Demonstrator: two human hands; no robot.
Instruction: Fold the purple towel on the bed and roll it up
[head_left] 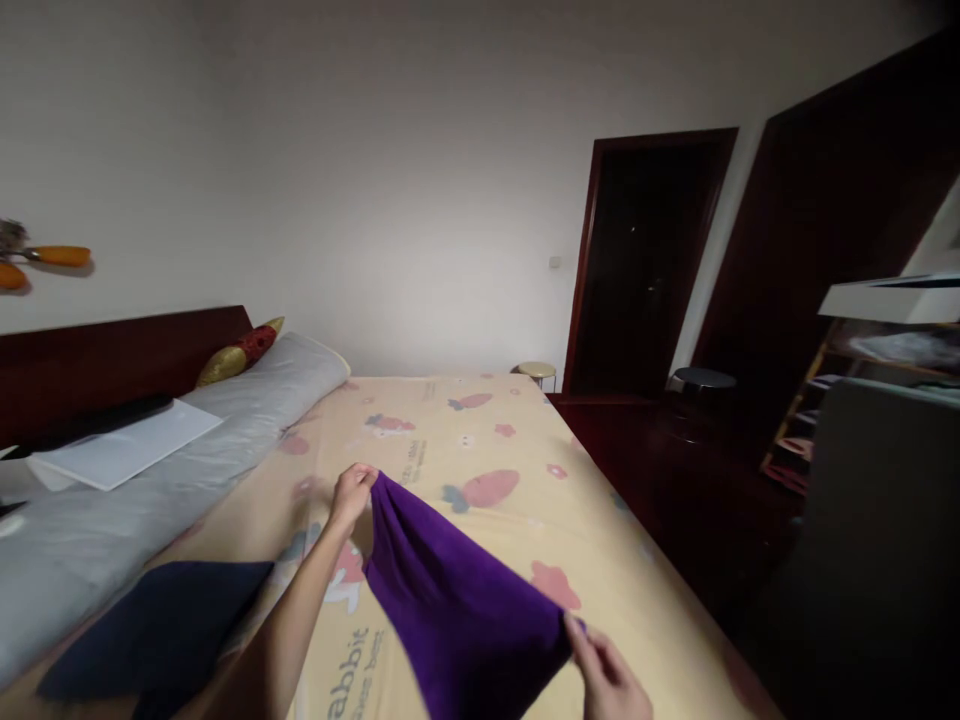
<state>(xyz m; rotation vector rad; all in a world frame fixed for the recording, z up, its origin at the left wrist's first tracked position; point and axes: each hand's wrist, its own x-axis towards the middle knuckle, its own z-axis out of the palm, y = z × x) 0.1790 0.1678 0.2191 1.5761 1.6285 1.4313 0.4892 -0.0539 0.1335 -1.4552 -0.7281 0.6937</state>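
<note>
Left hand [351, 492] pinches the far corner of the purple cloth [465, 600]; right hand [609, 678] pinches its near corner; cloth hangs stretched between both hands above the bed sheet [480, 440]; dark cloth [154, 625] lies left of the left forearm.

1. From my remote seat I see a plain pale wall [420, 200] well beyond the fingers, evenly lit.
2. Far left of the fingers runs a dark wooden headboard [112, 360], with a long grey bolster [225, 420] beside it.
3. Beyond and right of the fingers stands a dark doorway [645, 260].
4. A small round stool [537, 371] sits just left of that doorway.
5. Right of the fingers lies dark floor [675, 470].
</note>
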